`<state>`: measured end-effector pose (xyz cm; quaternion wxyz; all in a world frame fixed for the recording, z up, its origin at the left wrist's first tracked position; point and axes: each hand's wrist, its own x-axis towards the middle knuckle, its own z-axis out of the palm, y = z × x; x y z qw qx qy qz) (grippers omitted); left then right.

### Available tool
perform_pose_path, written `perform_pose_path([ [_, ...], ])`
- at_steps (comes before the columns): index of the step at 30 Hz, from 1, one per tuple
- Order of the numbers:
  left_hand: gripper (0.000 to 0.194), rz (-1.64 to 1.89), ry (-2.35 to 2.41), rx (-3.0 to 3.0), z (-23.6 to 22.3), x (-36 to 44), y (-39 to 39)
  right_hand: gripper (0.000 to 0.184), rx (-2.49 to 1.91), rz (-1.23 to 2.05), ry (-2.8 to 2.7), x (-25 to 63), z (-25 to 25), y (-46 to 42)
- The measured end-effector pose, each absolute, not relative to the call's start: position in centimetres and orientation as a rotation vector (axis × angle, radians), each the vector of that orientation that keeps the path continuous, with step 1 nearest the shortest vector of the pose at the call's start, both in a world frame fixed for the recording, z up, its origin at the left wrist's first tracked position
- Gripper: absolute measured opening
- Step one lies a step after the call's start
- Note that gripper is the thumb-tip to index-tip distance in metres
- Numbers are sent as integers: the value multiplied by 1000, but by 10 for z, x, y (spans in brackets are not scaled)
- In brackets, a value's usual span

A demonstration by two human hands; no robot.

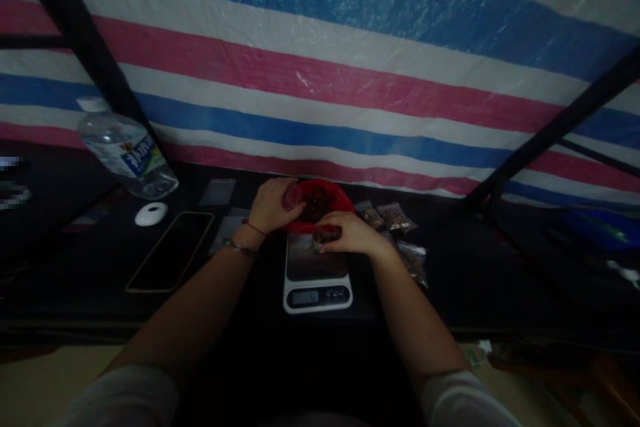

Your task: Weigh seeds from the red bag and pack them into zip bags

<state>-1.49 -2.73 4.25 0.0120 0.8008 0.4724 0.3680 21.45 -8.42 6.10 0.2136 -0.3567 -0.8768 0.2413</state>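
Observation:
A red bowl [341,197] with dark brown dried pieces [316,205] in it stands at the back edge of a white kitchen scale [290,299]. The scale's display is lit, its digits too blurred to read surely. At the bowl's left rim my left hand [270,205] is closed round a small see-through cup [291,196], which looks reddish against the bowl. My right hand [357,235] grips a small clear container [327,235] with brown bits inside, tilted low over the scale's metal plate. Its fingertips are partly hidden.
Several small zip bags of brown pieces [395,217] lie right of the bowl. To the left are flat clear bags [219,192], a phone [171,252], a white oval object [151,214] and a water bottle [125,150]. Striped sheeting [320,93] hangs behind the black table, between dark posts.

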Motion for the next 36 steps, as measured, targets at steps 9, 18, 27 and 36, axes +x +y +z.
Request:
perform_pose_path([
  [9,48,1128,1233,2607,42,-4,-35,38,-986,516,-2076,213,62,-83],
  [18,37,965,1189,2548,41,22,-54,51,-991,775,-1677,204,39,-75],
  [27,34,971,1217,2511,42,26,-59,30,-901,397,-1950,206,46,-79],
  [36,27,1093,1181,2481,41,22,-56,46,-886,278,-1950,205,46,-81],
])
